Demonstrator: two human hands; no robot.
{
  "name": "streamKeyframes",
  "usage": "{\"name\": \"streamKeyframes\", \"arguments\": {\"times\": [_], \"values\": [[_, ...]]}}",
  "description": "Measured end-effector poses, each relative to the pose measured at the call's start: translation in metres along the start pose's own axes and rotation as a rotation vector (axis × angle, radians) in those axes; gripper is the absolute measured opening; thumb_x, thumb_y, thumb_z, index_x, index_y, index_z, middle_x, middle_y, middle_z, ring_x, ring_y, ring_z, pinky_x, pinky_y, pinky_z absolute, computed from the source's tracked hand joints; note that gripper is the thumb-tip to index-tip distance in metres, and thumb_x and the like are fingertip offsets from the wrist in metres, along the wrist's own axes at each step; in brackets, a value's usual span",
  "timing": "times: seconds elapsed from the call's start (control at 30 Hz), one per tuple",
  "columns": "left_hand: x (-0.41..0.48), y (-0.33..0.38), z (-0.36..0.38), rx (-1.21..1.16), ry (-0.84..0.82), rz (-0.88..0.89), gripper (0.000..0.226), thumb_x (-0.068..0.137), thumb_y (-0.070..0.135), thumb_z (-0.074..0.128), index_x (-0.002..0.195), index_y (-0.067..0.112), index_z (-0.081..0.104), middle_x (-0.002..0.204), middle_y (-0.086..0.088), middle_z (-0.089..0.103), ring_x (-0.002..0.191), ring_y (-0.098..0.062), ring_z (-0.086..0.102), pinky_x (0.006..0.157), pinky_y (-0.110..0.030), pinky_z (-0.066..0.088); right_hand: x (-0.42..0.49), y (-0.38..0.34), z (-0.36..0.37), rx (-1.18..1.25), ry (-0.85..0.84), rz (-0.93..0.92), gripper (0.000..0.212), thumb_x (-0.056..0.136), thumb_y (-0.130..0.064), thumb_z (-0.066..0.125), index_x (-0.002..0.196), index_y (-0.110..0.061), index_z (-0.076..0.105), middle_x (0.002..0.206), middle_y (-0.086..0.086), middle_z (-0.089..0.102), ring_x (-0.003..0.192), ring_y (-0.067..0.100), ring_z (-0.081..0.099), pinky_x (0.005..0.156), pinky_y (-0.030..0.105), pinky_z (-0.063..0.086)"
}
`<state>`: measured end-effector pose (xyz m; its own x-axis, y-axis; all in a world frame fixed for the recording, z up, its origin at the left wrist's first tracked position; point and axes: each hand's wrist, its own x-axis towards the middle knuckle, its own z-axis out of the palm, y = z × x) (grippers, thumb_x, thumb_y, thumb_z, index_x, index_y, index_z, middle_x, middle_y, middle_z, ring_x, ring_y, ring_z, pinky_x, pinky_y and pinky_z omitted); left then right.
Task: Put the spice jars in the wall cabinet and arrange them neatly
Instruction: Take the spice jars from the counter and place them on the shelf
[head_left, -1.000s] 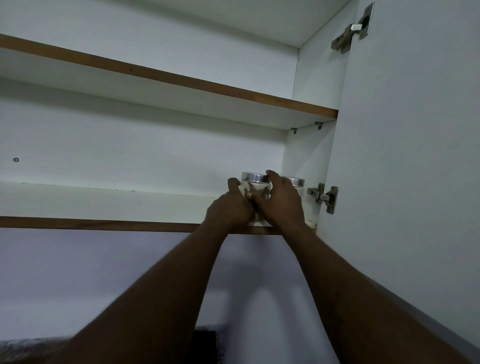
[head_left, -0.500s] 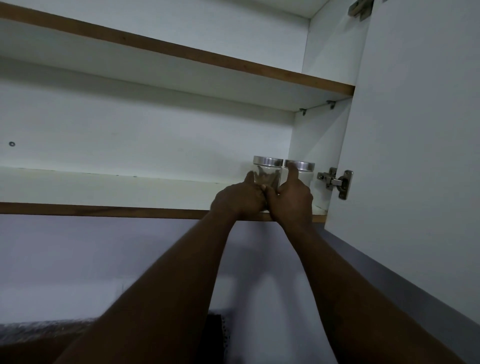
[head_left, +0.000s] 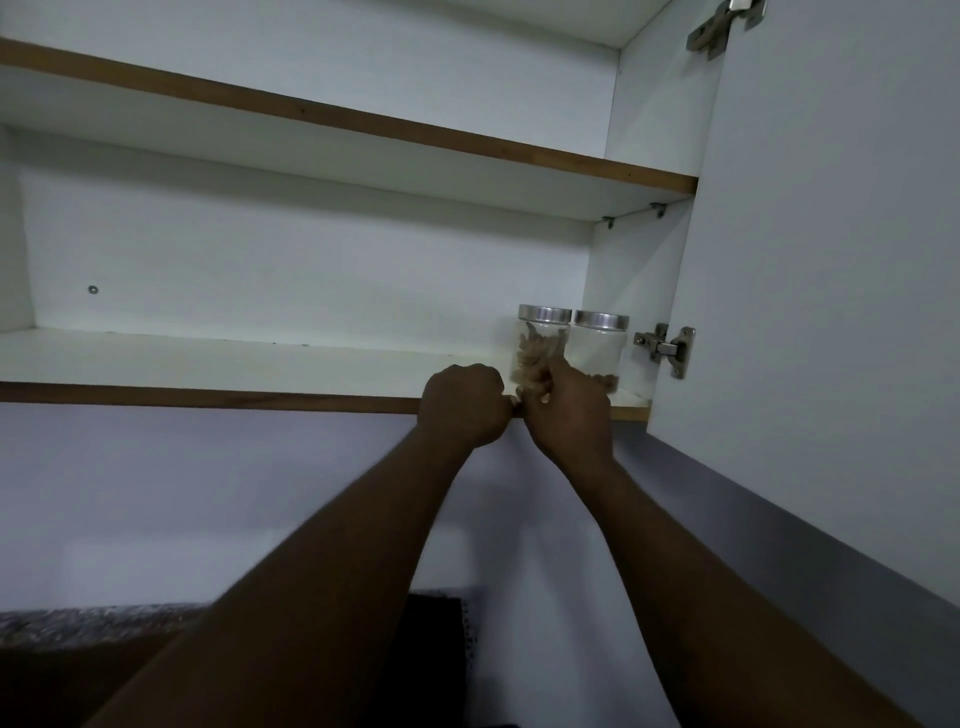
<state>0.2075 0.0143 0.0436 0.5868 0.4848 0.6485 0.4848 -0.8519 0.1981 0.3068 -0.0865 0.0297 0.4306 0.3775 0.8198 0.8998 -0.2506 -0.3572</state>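
Two clear round glass spice jars with brushed-metal screw lids stand upright on the lower white shelf (head_left: 208, 364) of the white wall cabinet (head_left: 311, 270), at its far right end. They stand side by side, lids touching or nearly so. The left jar (head_left: 540, 345) holds brown, curled, bark-like pieces nearly up to its lid. The right jar (head_left: 597, 348) looks pale above, with brown at the bottom, and stands near the cabinet's side wall and silver metal hinge (head_left: 667, 348). My left hand (head_left: 465, 410) is curled into a fist at the shelf's brown wooden edge, with nothing seen in it. My right hand (head_left: 569, 415) has its fingers curled before the left jar's foot; I cannot tell whether they pinch it.
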Motion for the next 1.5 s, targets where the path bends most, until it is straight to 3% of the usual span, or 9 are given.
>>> {"name": "streamKeyframes", "arguments": {"times": [0.17, 0.27, 0.33, 0.6, 0.87, 0.97, 1.13, 1.27, 1.5], "values": [[-0.061, -0.025, -0.024, -0.317, 0.188, 0.025, 0.026, 0.092, 0.02, 0.057, 0.109, 0.024, 0.077, 0.11, 0.004, 0.075, 0.104, -0.018, 0.068, 0.09, -0.028, 0.051, -0.05, -0.031, -0.003, 0.114, 0.034, -0.049, 0.008, 0.091, -0.021, 0.061, 0.089, -0.025, 0.066, 0.081, -0.011, 0.067, 0.074, 0.006, 0.062, 0.064, 0.03, 0.053], [-0.125, -0.055, -0.014, -0.271, 0.195, 0.031, 0.027, 0.091, 0.02, 0.06, 0.113, 0.03, 0.074, 0.117, 0.009, 0.073, 0.109, -0.016, 0.065, 0.093, -0.028, 0.049, -0.103, -0.044, 0.01, 0.141, -0.026, -0.012, 0.007, 0.091, -0.026, 0.064, 0.085, -0.03, 0.063, 0.077, -0.014, 0.066, 0.072, 0.003, 0.062, 0.061, 0.02, 0.048], [-0.176, -0.079, 0.003, -0.263, 0.102, -0.039, 0.029, 0.09, 0.022, 0.062, 0.113, 0.033, 0.073, 0.116, 0.011, 0.073, 0.106, -0.015, 0.065, 0.091, -0.028, 0.05, -0.148, -0.051, 0.023, 0.183, -0.147, 0.037, 0.007, 0.089, -0.028, 0.068, 0.087, -0.032, 0.063, 0.078, -0.018, 0.066, 0.074, -0.001, 0.063, 0.062, 0.013, 0.045], [-0.364, -0.147, 0.05, -0.352, -0.414, -0.213, 0.034, 0.079, 0.03, 0.06, 0.111, 0.029, 0.071, 0.103, 0.001, 0.076, 0.096, -0.023, 0.07, 0.078, -0.029, 0.052, -0.341, -0.08, 0.076, 0.206, -0.76, 0.09, 0.015, 0.084, -0.028, 0.058, 0.093, -0.019, 0.067, 0.091, 0.001, 0.069, 0.084, 0.022, 0.063, 0.073, 0.034, 0.049], [-0.486, -0.176, 0.079, -0.327, -0.679, -0.337, 0.02, 0.092, 0.028, 0.064, 0.11, 0.024, 0.07, 0.102, 0.001, 0.073, 0.092, -0.02, 0.071, 0.079, -0.035, 0.057, -0.462, -0.087, 0.101, 0.064, -1.016, 0.19, 0.013, 0.089, -0.035, 0.062, 0.101, -0.03, 0.062, 0.104, -0.003, 0.067, 0.095, 0.018, 0.066, 0.083, 0.038, 0.054], [-0.529, -0.181, 0.089, -0.28, -0.76, -0.36, 0.036, 0.088, 0.024, 0.064, 0.123, 0.033, 0.064, 0.111, 0.005, 0.071, 0.1, -0.017, 0.069, 0.084, -0.034, 0.057, -0.5, -0.086, 0.099, 0.064, -1.15, 0.273, 0.029, 0.084, -0.045, 0.07, 0.109, -0.034, 0.06, 0.11, -0.007, 0.064, 0.098, 0.013, 0.063, 0.087, 0.037, 0.055], [-0.576, -0.184, 0.103, -0.102, -0.969, -0.239, 0.061, 0.082, 0.038, 0.066, 0.139, 0.022, 0.051, 0.142, -0.003, 0.054, 0.128, -0.028, 0.049, 0.103, -0.04, 0.043, -0.564, -0.096, 0.101, 0.053, -1.475, 0.363, 0.08, 0.085, -0.041, 0.076, 0.153, -0.033, 0.036, 0.159, 0.0, 0.038, 0.144, 0.02, 0.041, 0.115, 0.037, 0.037], [-0.592, -0.179, 0.105, 0.014, -0.912, -0.175, 0.065, 0.078, 0.037, 0.073, 0.139, 0.027, 0.049, 0.138, -0.001, 0.057, 0.117, -0.029, 0.045, 0.087, -0.038, 0.044, -0.597, -0.101, 0.099, -0.001, -1.42, 0.307, 0.111, 0.076, -0.045, 0.081, 0.162, -0.026, 0.013, 0.168, 0.004, 0.018, 0.153, 0.025, 0.022, 0.122, 0.047, 0.028], [-0.59, -0.178, 0.105, -0.037, -0.939, -0.17, 0.078, 0.081, 0.034, 0.073, 0.15, 0.029, 0.037, 0.145, -0.001, 0.052, 0.123, -0.03, 0.041, 0.097, -0.039, 0.043, -0.612, -0.1, 0.123, -0.087, -1.349, 0.241, 0.083, 0.093, -0.047, 0.063, 0.16, -0.02, 0.023, 0.167, 0.005, 0.025, 0.152, 0.02, 0.027, 0.123, 0.033, 0.02]]}}
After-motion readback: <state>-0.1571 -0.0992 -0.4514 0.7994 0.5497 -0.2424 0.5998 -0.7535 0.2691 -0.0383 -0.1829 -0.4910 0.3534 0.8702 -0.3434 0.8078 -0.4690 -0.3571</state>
